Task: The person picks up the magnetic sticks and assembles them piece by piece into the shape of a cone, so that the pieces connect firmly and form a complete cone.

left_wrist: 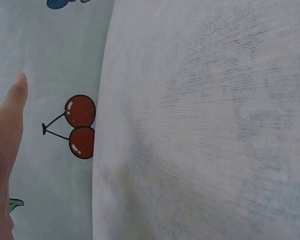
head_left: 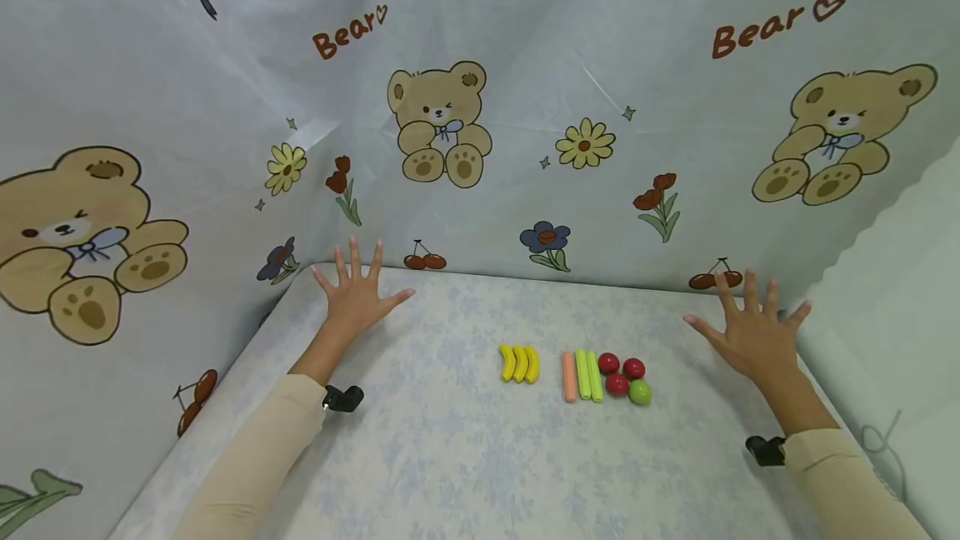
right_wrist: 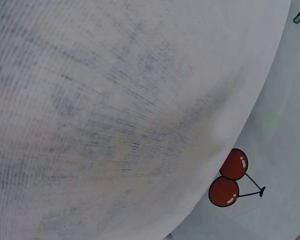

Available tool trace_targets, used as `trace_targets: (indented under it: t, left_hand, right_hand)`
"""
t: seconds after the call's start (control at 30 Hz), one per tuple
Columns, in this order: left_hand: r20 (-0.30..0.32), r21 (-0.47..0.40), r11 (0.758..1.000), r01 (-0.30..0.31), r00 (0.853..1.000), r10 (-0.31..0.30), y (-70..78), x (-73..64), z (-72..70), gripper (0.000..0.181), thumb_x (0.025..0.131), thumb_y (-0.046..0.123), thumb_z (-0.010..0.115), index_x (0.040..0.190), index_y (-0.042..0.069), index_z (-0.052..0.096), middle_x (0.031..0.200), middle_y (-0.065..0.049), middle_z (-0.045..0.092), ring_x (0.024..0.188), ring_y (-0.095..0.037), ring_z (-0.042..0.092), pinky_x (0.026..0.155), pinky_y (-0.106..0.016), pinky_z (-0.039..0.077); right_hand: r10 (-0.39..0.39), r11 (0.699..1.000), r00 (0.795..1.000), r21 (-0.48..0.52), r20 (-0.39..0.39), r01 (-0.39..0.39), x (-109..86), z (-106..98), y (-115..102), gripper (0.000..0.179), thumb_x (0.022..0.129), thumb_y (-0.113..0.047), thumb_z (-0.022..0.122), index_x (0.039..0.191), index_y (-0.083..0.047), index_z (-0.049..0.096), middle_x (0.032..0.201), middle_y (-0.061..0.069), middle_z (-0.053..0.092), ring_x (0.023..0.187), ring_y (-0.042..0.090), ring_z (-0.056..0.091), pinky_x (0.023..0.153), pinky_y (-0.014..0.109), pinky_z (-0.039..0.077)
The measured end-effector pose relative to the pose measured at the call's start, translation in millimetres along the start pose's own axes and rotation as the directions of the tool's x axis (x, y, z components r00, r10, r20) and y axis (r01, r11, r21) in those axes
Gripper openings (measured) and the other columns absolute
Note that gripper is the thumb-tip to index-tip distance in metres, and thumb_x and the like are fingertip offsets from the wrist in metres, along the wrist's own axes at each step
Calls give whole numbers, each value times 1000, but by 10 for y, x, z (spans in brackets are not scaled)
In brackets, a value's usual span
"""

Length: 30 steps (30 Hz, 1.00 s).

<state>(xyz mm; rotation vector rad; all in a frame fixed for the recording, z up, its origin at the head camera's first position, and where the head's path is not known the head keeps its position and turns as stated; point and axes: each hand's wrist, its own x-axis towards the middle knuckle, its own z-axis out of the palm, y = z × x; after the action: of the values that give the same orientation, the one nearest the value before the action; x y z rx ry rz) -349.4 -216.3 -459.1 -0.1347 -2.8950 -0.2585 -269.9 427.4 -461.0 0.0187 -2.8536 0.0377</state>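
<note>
My left hand (head_left: 354, 300) is held with straight, spread fingers over the far left of the table and holds nothing. On the far right, my right hand (head_left: 756, 338) is spread the same way and also holds nothing. Between them lie several small things, apart from both hands. Three small yellow bananas (head_left: 519, 363) sit side by side. To their right are an orange-pink stick (head_left: 570, 377) and two yellow-green sticks (head_left: 589, 375). Beside these is a cluster of three dark red balls (head_left: 617, 384), fruit-like, and one green ball (head_left: 640, 392). The left wrist view shows the left thumb (left_wrist: 7, 135).
A pale blue-white patterned cloth covers the table (head_left: 450, 457). Behind and to the left hangs a curtain (head_left: 510, 90) printed with bears, flowers and cherries. Each wrist wears a black camera, one on the left (head_left: 343, 398). A thin cable (head_left: 885, 444) lies at the right edge.
</note>
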Motion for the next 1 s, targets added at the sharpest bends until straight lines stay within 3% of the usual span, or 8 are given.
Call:
trace_targets:
  t: [0.23,0.37,0.63,0.8,1.0]
  left_hand:
    - [-9,10,1000,-15,1000,15,37,36,-19,113,83,89,45,165,24,3,164,-17,-25,149,-47,-19,101,-79,-20]
    - [-5,12,1000,-24,1000,24,72,8,-47,111,84,88,44,165,22,7,166,-22,-17,151,-48,-12,102,-80,-16]
    - [46,9,999,-49,998,48,194,-157,-98,105,88,83,46,164,18,16,165,-31,0,152,-50,2,103,-79,-17]
    - [48,12,996,-85,995,85,327,-270,-79,100,89,79,49,163,17,23,164,-31,10,150,-49,15,107,-78,-12]
    - [34,-11,990,-140,990,140,490,-430,-26,96,90,76,53,162,17,29,164,-28,16,149,-47,24,111,-77,-2]
  right_hand:
    - [12,1000,1000,13,-4,-12,-30,-25,-15,100,94,-77,40,163,-25,-10,163,33,-8,144,63,-7,98,84,-15]
    - [8,1000,1000,14,6,-8,-70,-36,-80,98,96,-75,40,163,-23,-9,162,32,-13,144,63,-5,98,86,-8]
    - [-30,997,999,73,-27,32,-200,-90,-304,95,98,-69,44,164,-22,-5,165,28,-12,146,60,3,101,85,-3]
    - [-61,993,997,103,-47,66,-336,-143,-432,97,99,-65,48,164,-19,-7,165,30,-4,147,56,7,104,83,-4]
    - [-63,985,998,163,-15,65,-487,-133,-536,93,102,-58,49,164,-12,-3,164,32,-1,145,58,14,106,82,2]
